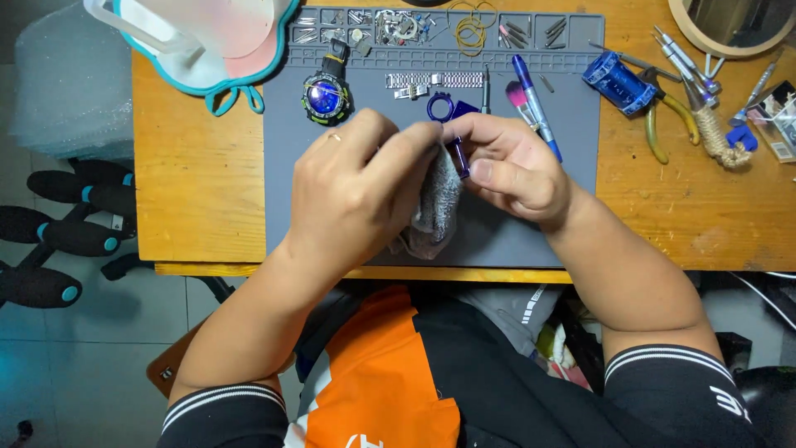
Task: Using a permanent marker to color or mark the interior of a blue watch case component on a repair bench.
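Two hands meet over the grey work mat [531, 224], rubbing a small purple tool with a cloth.

From the left: a blue-faced watch [325, 97] lies on the mat; the left hand [356, 195] pinches the grey cloth [437, 211] closed against the purple tool [454, 149]; the right hand [510, 166] clamps that tool between thumb and fingers; pliers [663, 124] rest well apart on the wooden table [199, 182].

The wooden bench [199, 182] carries a grey work mat [572, 166]. Directly on the wood, right of the mat, lie a blue cylinder [618, 81], yellow-handled pliers [663, 124] and several metal screwdrivers [684, 54]. A round wooden frame [688, 37] sits at the far right corner.
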